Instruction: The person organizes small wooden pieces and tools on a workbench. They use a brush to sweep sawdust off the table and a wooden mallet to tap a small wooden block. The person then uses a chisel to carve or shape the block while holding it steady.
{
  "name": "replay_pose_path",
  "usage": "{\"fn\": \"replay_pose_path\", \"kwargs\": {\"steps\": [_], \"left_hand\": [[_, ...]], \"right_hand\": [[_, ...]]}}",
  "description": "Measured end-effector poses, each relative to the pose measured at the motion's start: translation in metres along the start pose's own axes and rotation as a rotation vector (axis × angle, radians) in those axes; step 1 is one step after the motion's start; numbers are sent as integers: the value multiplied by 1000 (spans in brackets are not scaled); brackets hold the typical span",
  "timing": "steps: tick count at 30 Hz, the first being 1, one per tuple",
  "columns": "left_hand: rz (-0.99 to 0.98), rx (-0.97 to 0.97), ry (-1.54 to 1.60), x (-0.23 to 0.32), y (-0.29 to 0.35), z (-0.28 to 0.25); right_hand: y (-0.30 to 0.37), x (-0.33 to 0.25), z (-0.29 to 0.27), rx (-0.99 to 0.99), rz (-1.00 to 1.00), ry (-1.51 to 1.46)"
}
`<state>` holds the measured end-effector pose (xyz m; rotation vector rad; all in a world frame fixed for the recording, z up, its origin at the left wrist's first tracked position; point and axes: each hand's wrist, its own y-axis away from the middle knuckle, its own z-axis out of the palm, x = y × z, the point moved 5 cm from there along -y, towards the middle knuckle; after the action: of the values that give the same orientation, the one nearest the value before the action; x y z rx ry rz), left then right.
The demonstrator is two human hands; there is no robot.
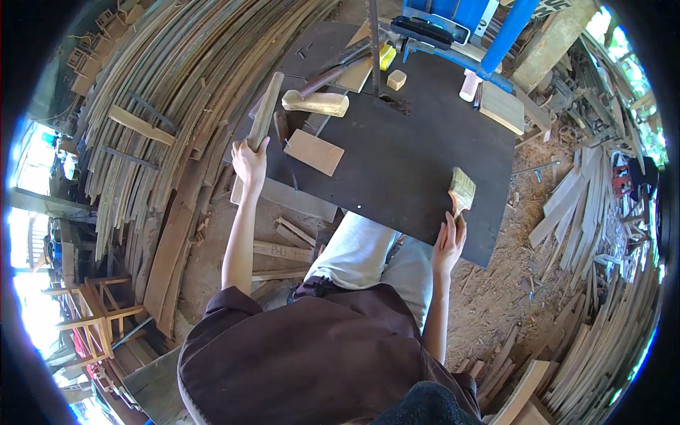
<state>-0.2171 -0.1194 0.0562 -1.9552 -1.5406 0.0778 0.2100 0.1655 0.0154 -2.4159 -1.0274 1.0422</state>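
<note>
My left hand (249, 163) is closed around the near end of a narrow wooden strip (268, 106), which points away over the left side of the dark saw table (418, 152). At the table's near right edge, my right hand (450, 242) grips a flat paintbrush (462, 187) by its handle, bristles pointing away from me. Just right of the strip lies a rounded piece of wood (315, 103). Nearer to me is a flat rectangular wood piece (314, 152). The upright saw blade (373, 49) meets the table farther off, with a small wood block (397, 80) beside it.
Blue machine framing (506, 42) rises at the back right. A pale board (501, 108) rests on the table's far right corner. Long planks (163, 92) are stacked at the left. Wood offcuts (574, 195) and sawdust cover the floor at the right.
</note>
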Motion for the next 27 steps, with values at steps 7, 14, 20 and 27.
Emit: {"fn": "replay_pose_path", "kwargs": {"steps": [7,14,20,27], "left_hand": [[-10,-64,-82,8,-24,45],[50,-145,-164,19,-22,57],[101,-104,-37,33,-42,42],[493,24,327,113,-83,30]], "right_hand": [[3,2,4,21,-14,85],[3,-1,3,52,-60,143],[-1,-10,-2,42,-109,138],[-1,-8,-1,48,-117,135]]}}
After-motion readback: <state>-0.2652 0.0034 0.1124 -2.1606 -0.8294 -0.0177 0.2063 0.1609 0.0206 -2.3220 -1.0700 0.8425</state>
